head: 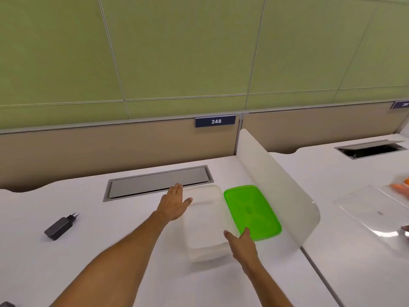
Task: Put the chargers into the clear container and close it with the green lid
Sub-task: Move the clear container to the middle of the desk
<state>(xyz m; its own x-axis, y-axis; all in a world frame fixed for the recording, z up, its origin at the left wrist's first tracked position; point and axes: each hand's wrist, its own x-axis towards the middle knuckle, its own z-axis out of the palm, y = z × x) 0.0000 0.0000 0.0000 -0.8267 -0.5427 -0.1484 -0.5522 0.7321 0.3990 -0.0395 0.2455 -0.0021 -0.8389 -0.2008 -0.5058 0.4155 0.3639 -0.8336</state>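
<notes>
A clear container (205, 224) sits on the white desk, with the green lid (251, 210) lying flat just to its right. My left hand (176, 203) is spread at the container's far-left corner, fingers apart, holding nothing. My right hand (242, 242) rests at the container's near-right corner, its fingertips at the lid's near edge; no grip on either is visible. A black charger (60, 226) with two plug pins lies far to the left. Another dark object (6, 304) peeks in at the bottom left corner.
A grey cable hatch (158, 181) is set into the desk behind the container. A white curved divider (276, 182) stands right of the lid. Beyond it, the neighbouring desk holds a clear tray (374, 212), something orange (400, 188) and an open hatch (371, 149).
</notes>
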